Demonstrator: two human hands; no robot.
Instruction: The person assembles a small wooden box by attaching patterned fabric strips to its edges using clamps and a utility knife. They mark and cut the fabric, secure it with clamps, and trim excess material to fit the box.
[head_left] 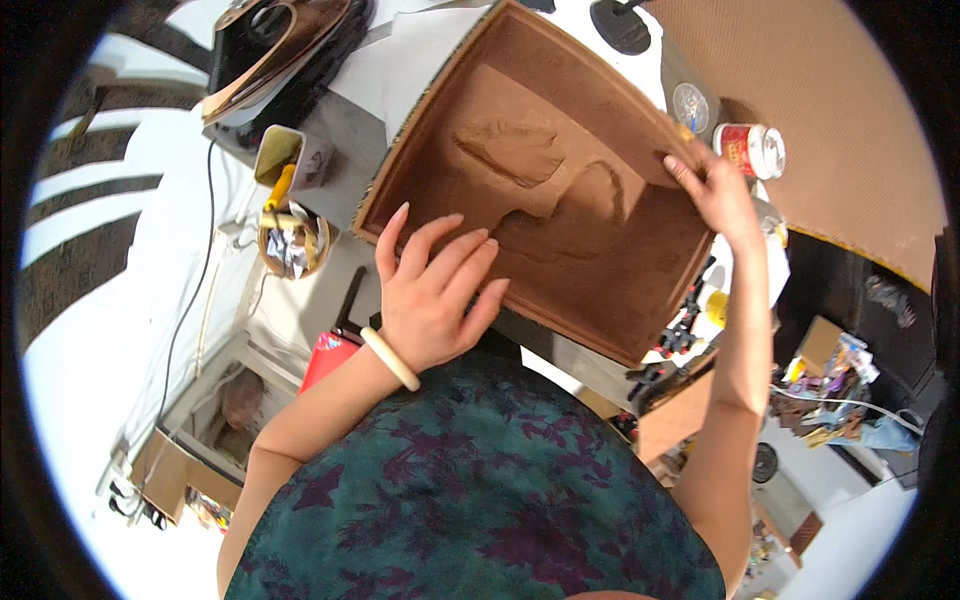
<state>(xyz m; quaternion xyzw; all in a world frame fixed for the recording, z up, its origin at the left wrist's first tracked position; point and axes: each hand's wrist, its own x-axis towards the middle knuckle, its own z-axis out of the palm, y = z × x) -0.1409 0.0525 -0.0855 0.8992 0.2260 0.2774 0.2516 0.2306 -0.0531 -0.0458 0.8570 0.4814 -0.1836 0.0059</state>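
A large brown open box (600, 290) with low walls is tilted in front of me, over the grey table. On its brown floor are raised, wrinkled patches (510, 150) and a dark curved crease; whether these are lining or loose material I cannot tell. My right hand (722, 195) grips the right wall, thumb inside and the other fingers mostly hidden behind the rim. At the near left edge my left hand (435, 295) is open, fingers spread over the rim and palm down. A cream bangle (390, 359) circles that wrist.
Left of the box stand a square cup (280, 155) with a yellow-handled tool and a round container (293, 242). A black machine (290, 60) is at the far left. Beyond my right hand are a red-and-white can (750, 151) and a brown board (830, 90).
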